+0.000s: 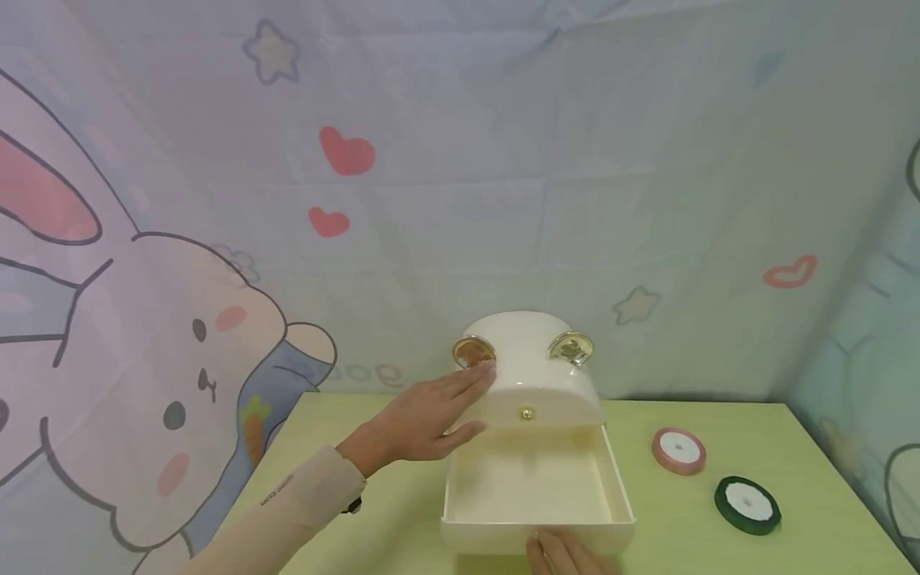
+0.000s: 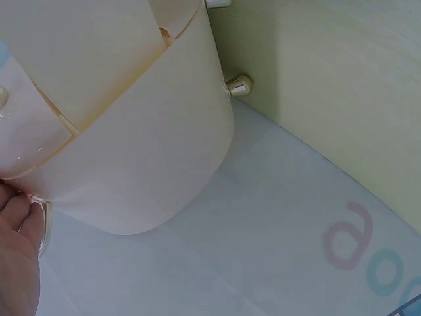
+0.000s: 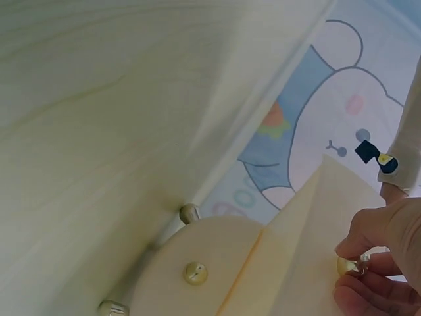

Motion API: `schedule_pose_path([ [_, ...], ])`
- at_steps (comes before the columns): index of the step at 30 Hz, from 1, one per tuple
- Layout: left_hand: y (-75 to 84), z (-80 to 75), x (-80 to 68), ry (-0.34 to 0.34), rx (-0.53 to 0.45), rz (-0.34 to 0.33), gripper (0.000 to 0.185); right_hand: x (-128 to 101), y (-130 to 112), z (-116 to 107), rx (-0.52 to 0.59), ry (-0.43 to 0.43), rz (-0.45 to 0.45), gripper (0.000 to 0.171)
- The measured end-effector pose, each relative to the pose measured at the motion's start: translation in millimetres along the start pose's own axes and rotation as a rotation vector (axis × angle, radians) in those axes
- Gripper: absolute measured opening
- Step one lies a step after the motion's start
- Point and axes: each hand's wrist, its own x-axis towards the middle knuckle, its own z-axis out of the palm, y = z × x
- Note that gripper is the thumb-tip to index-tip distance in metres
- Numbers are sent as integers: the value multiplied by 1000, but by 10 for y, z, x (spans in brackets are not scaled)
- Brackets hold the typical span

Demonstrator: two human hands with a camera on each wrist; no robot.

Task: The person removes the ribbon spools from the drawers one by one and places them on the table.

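A cream-white rounded box [image 1: 528,327] with gold ears [image 1: 572,348] stands against the backdrop, its drawer [image 1: 532,479] pulled out toward me. The drawer holds nothing that I can see. My left hand [image 1: 438,411] rests on the box's upper left side by the left ear, fingers extended. In the left wrist view its fingertips touch the box near the gold rim. My right hand [image 1: 568,553] is at the drawer's front. The right wrist view shows its thumb and fingers pinching the gold drawer knob [image 3: 344,266].
A pink ribbon spool [image 1: 679,451] and a dark green ribbon spool [image 1: 748,505] lie right of the box on the light green table [image 1: 345,423]. The box stands on gold feet [image 3: 189,213]. A cartoon backdrop [image 1: 460,160] hangs behind.
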Motion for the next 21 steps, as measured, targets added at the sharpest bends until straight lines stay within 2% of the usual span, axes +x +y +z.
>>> schedule_pose_path([
  [5, 0, -6, 1, 4, 2, 3, 70, 34, -35, -41, 3, -30, 29, 64],
  [10, -7, -3, 6, 8, 17, 10, 70, 65, -41, -47, 8, -21, 57, 64],
  [14, -13, 1, 17, 2, 34, 10, 71, 96, -29, -15, 9, 26, 57, 55],
  [21, 0, -34, 13, -13, 83, 14, 71, 139, 2, 42, 57, 50, 55, 45],
])
